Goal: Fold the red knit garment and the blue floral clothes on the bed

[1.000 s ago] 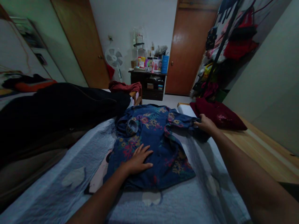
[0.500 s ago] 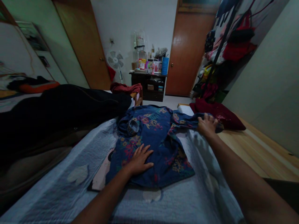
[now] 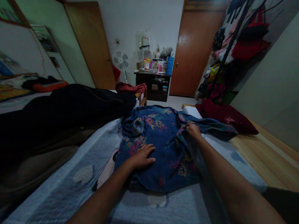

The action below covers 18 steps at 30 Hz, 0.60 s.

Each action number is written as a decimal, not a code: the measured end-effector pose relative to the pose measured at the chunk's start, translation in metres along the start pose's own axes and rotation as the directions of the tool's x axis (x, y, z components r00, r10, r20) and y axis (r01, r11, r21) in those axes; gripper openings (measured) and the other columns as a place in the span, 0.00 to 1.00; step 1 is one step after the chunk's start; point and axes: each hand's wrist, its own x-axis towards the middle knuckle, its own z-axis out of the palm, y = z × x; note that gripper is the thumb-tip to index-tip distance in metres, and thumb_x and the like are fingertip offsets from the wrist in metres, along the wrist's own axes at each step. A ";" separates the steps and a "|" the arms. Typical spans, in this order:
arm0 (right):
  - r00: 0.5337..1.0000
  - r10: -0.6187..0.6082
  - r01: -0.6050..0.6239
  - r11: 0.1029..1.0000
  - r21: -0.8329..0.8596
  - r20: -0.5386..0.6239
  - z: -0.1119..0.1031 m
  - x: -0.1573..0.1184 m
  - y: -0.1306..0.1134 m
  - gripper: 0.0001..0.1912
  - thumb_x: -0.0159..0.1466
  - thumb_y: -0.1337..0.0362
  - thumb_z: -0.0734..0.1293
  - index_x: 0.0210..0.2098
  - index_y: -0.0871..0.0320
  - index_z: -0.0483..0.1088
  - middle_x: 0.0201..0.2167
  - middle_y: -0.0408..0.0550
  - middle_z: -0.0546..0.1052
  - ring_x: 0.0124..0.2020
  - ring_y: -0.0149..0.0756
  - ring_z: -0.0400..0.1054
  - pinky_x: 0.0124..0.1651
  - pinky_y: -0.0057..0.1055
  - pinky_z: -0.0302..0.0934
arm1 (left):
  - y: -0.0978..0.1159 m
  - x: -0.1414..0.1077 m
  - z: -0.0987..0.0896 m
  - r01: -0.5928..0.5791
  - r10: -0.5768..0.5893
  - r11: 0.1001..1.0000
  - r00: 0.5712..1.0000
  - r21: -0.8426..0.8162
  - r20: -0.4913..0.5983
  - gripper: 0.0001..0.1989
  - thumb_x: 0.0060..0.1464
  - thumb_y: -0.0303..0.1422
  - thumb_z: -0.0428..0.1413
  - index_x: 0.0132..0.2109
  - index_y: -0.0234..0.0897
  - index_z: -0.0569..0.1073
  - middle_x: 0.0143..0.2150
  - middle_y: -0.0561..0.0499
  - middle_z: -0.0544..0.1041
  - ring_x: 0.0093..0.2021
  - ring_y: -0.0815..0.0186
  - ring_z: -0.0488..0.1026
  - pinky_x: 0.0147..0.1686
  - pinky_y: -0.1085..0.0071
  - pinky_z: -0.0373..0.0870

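A dark blue floral shirt (image 3: 161,149) lies spread on a light blue quilt (image 3: 179,205). Its right-hand sleeve stretches out toward a dark red cushion, while the left-hand sleeve is bunched on top with its cuff opening facing up. My left hand (image 3: 143,156) rests flat on the shirt's lower left part, fingers apart. At the base of the outstretched sleeve, my right hand (image 3: 193,130) is closed on the shirt's fabric. A pinkish item (image 3: 106,172) shows from under the shirt's left edge.
Black clothing (image 3: 63,109) is heaped along the left. The dark red cushion (image 3: 230,118) lies at the right, beside a wooden surface (image 3: 268,155). Farther back stand a white fan (image 3: 121,60), a dark cabinet (image 3: 153,87) and a brown door (image 3: 191,53).
My right hand has moved left from the sleeve's cuff end to the sleeve's base. The sleeve now lies extended farther right. My left hand stays on the shirt. The view has shifted slightly.
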 end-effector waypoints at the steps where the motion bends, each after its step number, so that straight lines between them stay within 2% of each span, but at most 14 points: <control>1: 1.000 0.022 -0.022 1.000 -0.012 -0.014 -0.004 0.000 0.003 0.21 0.66 0.67 0.53 0.48 0.62 0.75 0.50 0.57 0.76 0.51 0.43 0.69 0.51 0.30 0.58 | -0.004 0.005 -0.007 0.014 -0.013 1.000 0.999 0.010 -0.049 0.30 0.58 0.43 0.52 0.65 0.41 0.61 0.70 0.44 0.56 0.69 0.56 0.51 0.66 0.59 0.51; 3: 0.998 0.058 -0.059 0.998 -0.032 -0.016 -0.009 -0.003 0.005 0.22 0.68 0.61 0.54 0.47 0.66 0.75 0.48 0.62 0.76 0.51 0.48 0.69 0.52 0.35 0.58 | -0.015 0.017 -0.021 0.123 -0.103 0.987 0.979 0.106 -0.176 0.28 0.58 0.42 0.52 0.64 0.39 0.63 0.69 0.42 0.58 0.68 0.55 0.54 0.65 0.59 0.51; 5: 0.996 0.080 -0.083 0.994 -0.070 -0.044 -0.010 -0.010 -0.001 0.22 0.66 0.57 0.59 0.47 0.67 0.75 0.51 0.66 0.73 0.53 0.53 0.66 0.53 0.39 0.57 | -0.028 0.030 -0.033 0.228 -0.173 0.953 0.950 0.198 -0.260 0.27 0.58 0.42 0.52 0.63 0.42 0.64 0.68 0.43 0.58 0.68 0.52 0.53 0.64 0.55 0.53; 8: 0.977 0.033 -0.071 0.982 -0.174 -0.210 -0.007 -0.025 -0.019 0.19 0.64 0.61 0.62 0.51 0.64 0.72 0.57 0.67 0.67 0.58 0.56 0.59 0.55 0.45 0.55 | -0.046 0.044 -0.048 0.296 -0.242 0.918 0.945 0.263 -0.219 0.28 0.59 0.44 0.50 0.64 0.43 0.63 0.69 0.42 0.57 0.68 0.51 0.52 0.63 0.54 0.53; 9: 0.974 -0.010 -0.035 0.980 -0.195 -0.225 -0.006 -0.030 -0.026 0.19 0.65 0.63 0.60 0.52 0.62 0.71 0.58 0.66 0.66 0.59 0.56 0.58 0.56 0.45 0.54 | -0.051 0.047 -0.052 0.328 -0.274 0.901 0.938 0.285 -0.212 0.28 0.58 0.45 0.50 0.64 0.43 0.63 0.69 0.41 0.56 0.69 0.49 0.50 0.63 0.51 0.51; 10: 0.981 -0.067 0.030 0.979 -0.200 -0.184 -0.004 -0.034 -0.032 0.18 0.67 0.64 0.58 0.53 0.60 0.71 0.59 0.64 0.66 0.60 0.54 0.58 0.56 0.44 0.54 | -0.056 0.049 -0.056 0.366 -0.310 0.878 0.926 0.308 -0.217 0.28 0.58 0.46 0.51 0.63 0.42 0.65 0.70 0.40 0.54 0.70 0.46 0.48 0.63 0.49 0.49; 12: 0.989 -0.148 0.144 0.976 -0.166 -0.013 0.000 -0.041 -0.039 0.18 0.69 0.62 0.55 0.50 0.58 0.72 0.55 0.60 0.70 0.57 0.48 0.62 0.55 0.39 0.55 | -0.064 0.048 -0.063 0.479 -0.386 0.808 0.870 0.344 -0.305 0.28 0.56 0.46 0.52 0.60 0.37 0.69 0.70 0.36 0.53 0.70 0.42 0.44 0.63 0.46 0.45; 14: 0.978 -0.153 0.172 0.976 -0.134 0.142 0.004 -0.047 -0.039 0.20 0.70 0.56 0.55 0.44 0.59 0.75 0.48 0.58 0.76 0.51 0.44 0.68 0.51 0.34 0.58 | -0.068 0.044 -0.067 0.604 -0.435 0.720 0.776 0.341 -0.456 0.30 0.54 0.45 0.53 0.59 0.32 0.69 0.69 0.32 0.54 0.70 0.40 0.43 0.63 0.44 0.43; 16: 0.978 -0.088 0.118 0.981 -0.152 0.190 0.006 -0.054 -0.034 0.24 0.69 0.51 0.55 0.40 0.62 0.75 0.42 0.61 0.77 0.46 0.46 0.71 0.48 0.34 0.61 | -0.069 0.038 -0.068 0.700 -0.461 0.651 0.672 0.294 -0.580 0.32 0.53 0.44 0.54 0.61 0.28 0.67 0.69 0.30 0.54 0.70 0.39 0.44 0.63 0.45 0.43; 18: 0.988 -0.029 0.055 0.984 -0.168 0.150 0.007 -0.063 -0.026 0.25 0.68 0.51 0.56 0.43 0.66 0.74 0.45 0.66 0.76 0.47 0.51 0.71 0.48 0.38 0.61 | -0.065 0.029 -0.066 0.734 -0.476 0.634 0.618 0.242 -0.626 0.34 0.52 0.43 0.55 0.62 0.29 0.65 0.69 0.30 0.53 0.70 0.39 0.43 0.63 0.46 0.45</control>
